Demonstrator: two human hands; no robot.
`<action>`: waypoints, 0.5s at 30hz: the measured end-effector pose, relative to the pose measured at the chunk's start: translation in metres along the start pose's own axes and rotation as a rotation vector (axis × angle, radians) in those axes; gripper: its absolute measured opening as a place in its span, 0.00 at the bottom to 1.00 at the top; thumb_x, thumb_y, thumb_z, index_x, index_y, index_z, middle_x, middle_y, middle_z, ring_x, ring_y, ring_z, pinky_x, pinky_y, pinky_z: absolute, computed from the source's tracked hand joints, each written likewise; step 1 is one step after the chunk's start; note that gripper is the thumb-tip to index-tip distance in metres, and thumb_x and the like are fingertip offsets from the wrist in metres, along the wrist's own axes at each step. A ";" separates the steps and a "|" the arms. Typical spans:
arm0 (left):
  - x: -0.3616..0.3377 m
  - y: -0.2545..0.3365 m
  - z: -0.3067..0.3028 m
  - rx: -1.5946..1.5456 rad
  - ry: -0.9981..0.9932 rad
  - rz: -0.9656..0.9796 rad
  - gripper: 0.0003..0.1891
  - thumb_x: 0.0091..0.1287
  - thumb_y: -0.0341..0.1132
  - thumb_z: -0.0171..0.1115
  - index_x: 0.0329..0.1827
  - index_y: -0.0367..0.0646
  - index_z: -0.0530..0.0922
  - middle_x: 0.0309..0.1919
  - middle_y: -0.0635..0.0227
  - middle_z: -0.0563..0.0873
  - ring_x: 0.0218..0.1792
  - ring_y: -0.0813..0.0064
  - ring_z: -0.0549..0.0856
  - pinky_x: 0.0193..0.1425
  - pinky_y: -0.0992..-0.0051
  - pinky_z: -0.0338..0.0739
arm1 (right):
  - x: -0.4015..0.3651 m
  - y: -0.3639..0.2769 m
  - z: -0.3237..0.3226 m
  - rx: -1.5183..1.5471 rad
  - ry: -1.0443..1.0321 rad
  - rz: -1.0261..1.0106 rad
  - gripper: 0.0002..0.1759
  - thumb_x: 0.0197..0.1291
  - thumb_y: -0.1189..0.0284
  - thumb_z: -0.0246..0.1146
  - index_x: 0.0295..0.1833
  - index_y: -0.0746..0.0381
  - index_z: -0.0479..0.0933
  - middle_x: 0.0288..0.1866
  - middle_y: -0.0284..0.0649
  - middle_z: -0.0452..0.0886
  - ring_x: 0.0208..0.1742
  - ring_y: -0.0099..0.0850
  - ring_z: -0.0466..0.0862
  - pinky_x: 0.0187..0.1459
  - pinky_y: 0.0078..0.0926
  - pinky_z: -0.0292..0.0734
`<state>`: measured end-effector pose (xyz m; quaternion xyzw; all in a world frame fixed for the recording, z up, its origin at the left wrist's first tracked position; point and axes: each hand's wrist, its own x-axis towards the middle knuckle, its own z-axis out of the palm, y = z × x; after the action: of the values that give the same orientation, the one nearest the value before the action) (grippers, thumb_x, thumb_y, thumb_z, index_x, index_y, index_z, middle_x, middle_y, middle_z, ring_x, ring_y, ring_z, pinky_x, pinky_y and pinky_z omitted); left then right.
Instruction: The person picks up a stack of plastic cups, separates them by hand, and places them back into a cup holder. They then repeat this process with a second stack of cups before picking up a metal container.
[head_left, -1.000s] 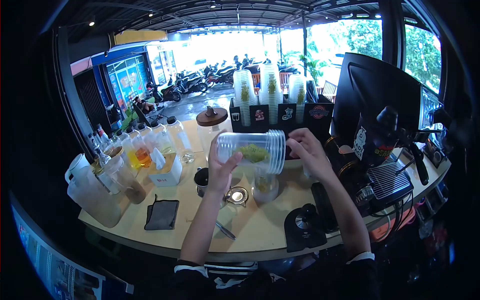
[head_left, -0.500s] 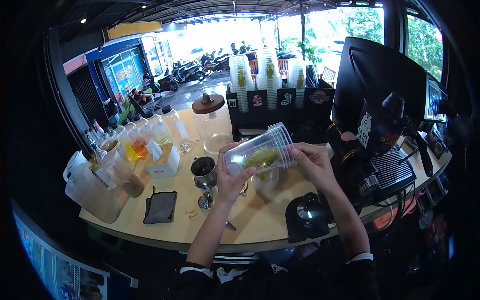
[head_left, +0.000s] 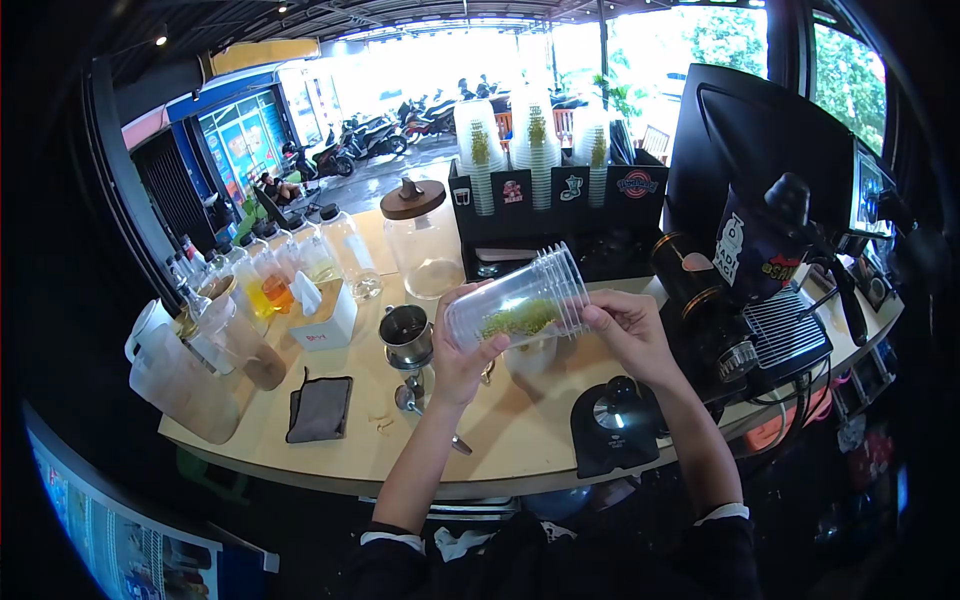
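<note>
A short stack of clear plastic cups (head_left: pixel 508 300) with a yellow-green print lies tilted on its side in the air above the counter, rims toward the right. My left hand (head_left: pixel 462 350) is wrapped around the base end, thumb along the near side. At the rim end, my right hand (head_left: pixel 628 330) pinches the edges between thumb and fingers. Below the stack, partly hidden by it, stands a clear vessel (head_left: pixel 532 362). Left of my left hand is a metal cup (head_left: pixel 404 345) with dark contents. A spoon-like metal utensil (head_left: pixel 456 440) lies by my left forearm.
A tamper (head_left: pixel 618 408) rests on a black mat near the front edge. A grey cloth (head_left: pixel 320 408), tissue box (head_left: pixel 326 322), bottles (head_left: pixel 350 255) and lidded glass jar (head_left: pixel 425 250) occupy the left. Cup stacks (head_left: pixel 535 150) stand behind; an espresso machine (head_left: pixel 790 335) is right.
The view has tipped down slightly. Both hands keep hold of the cup stack in nearly the same place, and the stack has rolled a little between them.
</note>
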<state>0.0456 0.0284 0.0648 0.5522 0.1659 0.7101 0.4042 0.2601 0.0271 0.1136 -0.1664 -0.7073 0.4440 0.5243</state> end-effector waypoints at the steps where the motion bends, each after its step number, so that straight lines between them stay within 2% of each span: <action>1: 0.000 0.001 0.001 0.001 0.000 0.001 0.35 0.48 0.32 0.75 0.58 0.40 0.65 0.54 0.62 0.75 0.56 0.71 0.75 0.61 0.70 0.71 | 0.000 0.000 0.000 0.001 -0.001 -0.001 0.13 0.64 0.73 0.58 0.50 0.69 0.78 0.43 0.40 0.83 0.43 0.22 0.80 0.49 0.21 0.74; 7: 0.000 0.004 0.007 0.130 0.012 0.033 0.34 0.49 0.34 0.75 0.58 0.39 0.66 0.53 0.62 0.75 0.54 0.72 0.76 0.60 0.71 0.73 | 0.002 -0.001 0.002 -0.005 0.022 0.007 0.12 0.67 0.72 0.55 0.47 0.71 0.76 0.38 0.40 0.83 0.41 0.20 0.80 0.46 0.19 0.75; 15: -0.001 0.003 0.007 -0.071 0.096 -0.146 0.30 0.56 0.33 0.69 0.60 0.38 0.66 0.49 0.66 0.77 0.51 0.76 0.78 0.57 0.74 0.74 | 0.001 0.003 0.006 -0.083 0.083 -0.033 0.12 0.68 0.72 0.53 0.45 0.71 0.75 0.36 0.39 0.82 0.39 0.20 0.81 0.44 0.18 0.75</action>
<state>0.0514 0.0241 0.0685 0.4893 0.1997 0.7098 0.4657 0.2538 0.0271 0.1118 -0.1944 -0.7054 0.3981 0.5533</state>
